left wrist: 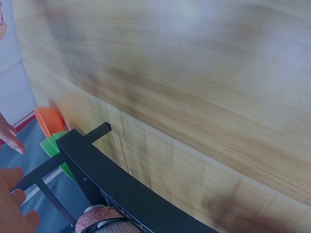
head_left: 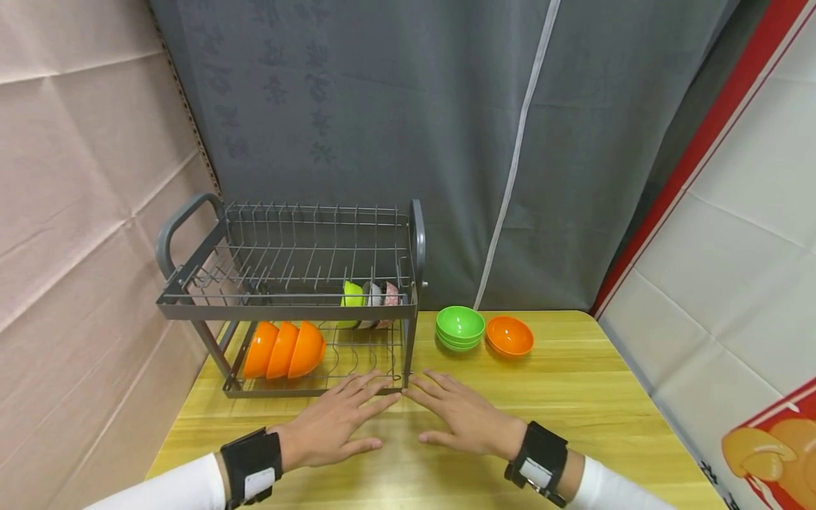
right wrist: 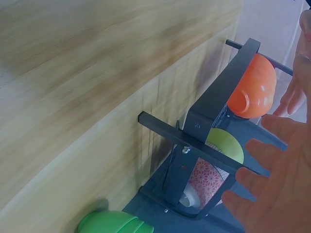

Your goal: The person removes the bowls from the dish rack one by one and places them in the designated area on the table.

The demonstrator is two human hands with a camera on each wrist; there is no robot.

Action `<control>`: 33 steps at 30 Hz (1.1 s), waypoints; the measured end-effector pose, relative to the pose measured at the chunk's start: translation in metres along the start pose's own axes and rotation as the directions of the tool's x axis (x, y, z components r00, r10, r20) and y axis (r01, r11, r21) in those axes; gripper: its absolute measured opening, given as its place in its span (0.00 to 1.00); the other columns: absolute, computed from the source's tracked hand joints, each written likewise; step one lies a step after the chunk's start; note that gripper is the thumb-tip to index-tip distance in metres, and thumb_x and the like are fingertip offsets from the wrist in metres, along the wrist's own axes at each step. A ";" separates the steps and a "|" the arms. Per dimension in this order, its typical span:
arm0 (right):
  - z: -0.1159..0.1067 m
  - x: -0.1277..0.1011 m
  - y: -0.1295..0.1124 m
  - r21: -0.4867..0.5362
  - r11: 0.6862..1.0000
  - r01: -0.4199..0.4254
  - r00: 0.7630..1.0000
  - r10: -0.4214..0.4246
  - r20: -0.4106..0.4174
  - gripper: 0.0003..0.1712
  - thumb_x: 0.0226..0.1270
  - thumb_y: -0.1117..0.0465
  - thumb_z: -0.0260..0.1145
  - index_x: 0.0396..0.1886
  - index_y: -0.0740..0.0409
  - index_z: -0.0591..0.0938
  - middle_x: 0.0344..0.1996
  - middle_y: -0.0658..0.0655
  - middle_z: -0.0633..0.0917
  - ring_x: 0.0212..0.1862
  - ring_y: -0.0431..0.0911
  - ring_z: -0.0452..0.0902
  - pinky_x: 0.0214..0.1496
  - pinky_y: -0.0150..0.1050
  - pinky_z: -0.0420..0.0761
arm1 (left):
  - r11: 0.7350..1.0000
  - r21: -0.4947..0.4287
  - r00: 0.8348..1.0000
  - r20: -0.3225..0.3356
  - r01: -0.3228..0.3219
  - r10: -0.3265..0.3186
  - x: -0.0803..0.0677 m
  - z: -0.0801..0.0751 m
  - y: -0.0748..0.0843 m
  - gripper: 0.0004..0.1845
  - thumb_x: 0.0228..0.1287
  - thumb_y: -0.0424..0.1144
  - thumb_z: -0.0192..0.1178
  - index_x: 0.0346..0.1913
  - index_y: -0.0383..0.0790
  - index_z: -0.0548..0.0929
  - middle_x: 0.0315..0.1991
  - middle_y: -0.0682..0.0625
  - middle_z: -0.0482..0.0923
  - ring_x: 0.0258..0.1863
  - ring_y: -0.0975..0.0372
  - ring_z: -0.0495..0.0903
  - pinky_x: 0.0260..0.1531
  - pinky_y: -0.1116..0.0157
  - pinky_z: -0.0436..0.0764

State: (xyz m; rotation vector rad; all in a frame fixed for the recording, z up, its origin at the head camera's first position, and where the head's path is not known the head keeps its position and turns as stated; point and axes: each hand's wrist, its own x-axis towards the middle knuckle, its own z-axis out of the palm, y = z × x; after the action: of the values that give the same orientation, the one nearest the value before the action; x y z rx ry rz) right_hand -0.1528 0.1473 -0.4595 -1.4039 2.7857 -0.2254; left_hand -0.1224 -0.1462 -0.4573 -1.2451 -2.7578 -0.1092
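Both hands hover palm down over the table before the front right corner of a dark grey two-tier dish rack (head_left: 287, 312). My left hand (head_left: 338, 418) has its fingers spread, nothing held. Likewise spread and holding nothing is my right hand (head_left: 462, 414), its fingertips close to the left ones. Several orange bowls (head_left: 280, 350) stand on edge at the left of the lower tier. Toward its right rear are a lime green bowl (head_left: 352, 294), a whitish bowl (head_left: 372, 295) and a pink patterned bowl (head_left: 391, 295). Stacked green bowls (head_left: 460, 324) sit right of the rack, beside an orange bowl (head_left: 509, 336).
The light wooden table (head_left: 574, 397) meets a grey curtain (head_left: 472, 142) at the back. A pale cloth wall (head_left: 83, 212) stands on the left, a white panel with red trim (head_left: 720, 234) on the right. Wire slots fill the rack's upper tier.
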 end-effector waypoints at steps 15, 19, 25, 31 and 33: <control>0.006 0.016 -0.011 -0.013 0.999 0.045 0.999 -0.045 0.023 0.43 0.74 0.29 0.48 0.82 0.38 0.53 0.81 0.53 0.60 0.80 0.58 0.56 0.79 0.56 0.64 | 0.998 -0.004 0.998 0.006 0.064 -0.064 -0.014 0.001 -0.006 0.38 0.75 0.69 0.38 0.81 0.58 0.53 0.81 0.46 0.54 0.79 0.47 0.58 0.74 0.42 0.66; 0.006 0.018 -0.013 -0.022 0.998 0.059 0.998 -0.058 0.022 0.43 0.74 0.28 0.46 0.82 0.39 0.55 0.80 0.52 0.60 0.80 0.58 0.56 0.80 0.55 0.64 | 0.996 -0.019 0.996 -0.001 0.084 -0.084 -0.017 0.000 -0.009 0.38 0.75 0.68 0.39 0.81 0.56 0.56 0.81 0.45 0.55 0.79 0.47 0.58 0.74 0.42 0.65; 0.006 0.021 -0.014 -0.024 0.998 0.065 0.998 -0.065 0.025 0.44 0.74 0.28 0.45 0.81 0.43 0.58 0.80 0.55 0.61 0.80 0.59 0.56 0.79 0.56 0.64 | 0.983 -0.078 0.986 -0.017 0.166 -0.167 -0.020 -0.001 -0.016 0.36 0.76 0.65 0.41 0.80 0.55 0.57 0.80 0.45 0.57 0.79 0.45 0.58 0.76 0.41 0.62; 0.007 0.022 -0.014 -0.017 0.998 0.066 0.997 -0.066 0.029 0.44 0.74 0.27 0.44 0.81 0.44 0.59 0.80 0.54 0.60 0.80 0.59 0.56 0.80 0.56 0.63 | 0.970 -0.106 0.965 -0.121 0.219 -0.231 -0.019 -0.002 -0.025 0.35 0.75 0.59 0.52 0.78 0.50 0.63 0.78 0.42 0.62 0.77 0.43 0.62 0.74 0.41 0.64; 0.008 0.023 -0.013 -0.011 0.998 0.064 0.997 -0.064 0.034 0.44 0.73 0.27 0.44 0.81 0.44 0.59 0.81 0.53 0.60 0.80 0.58 0.55 0.80 0.56 0.63 | 0.966 -0.105 0.953 -0.165 0.238 -0.253 -0.019 -0.003 -0.028 0.34 0.73 0.56 0.57 0.77 0.47 0.66 0.77 0.41 0.63 0.76 0.44 0.64 0.74 0.41 0.65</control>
State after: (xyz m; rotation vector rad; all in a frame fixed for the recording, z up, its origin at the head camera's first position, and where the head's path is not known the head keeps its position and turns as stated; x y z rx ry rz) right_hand -0.1554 0.1204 -0.4640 -1.4865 2.7225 -0.1846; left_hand -0.1306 -0.1791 -0.4577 -0.8547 -2.7610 -0.3435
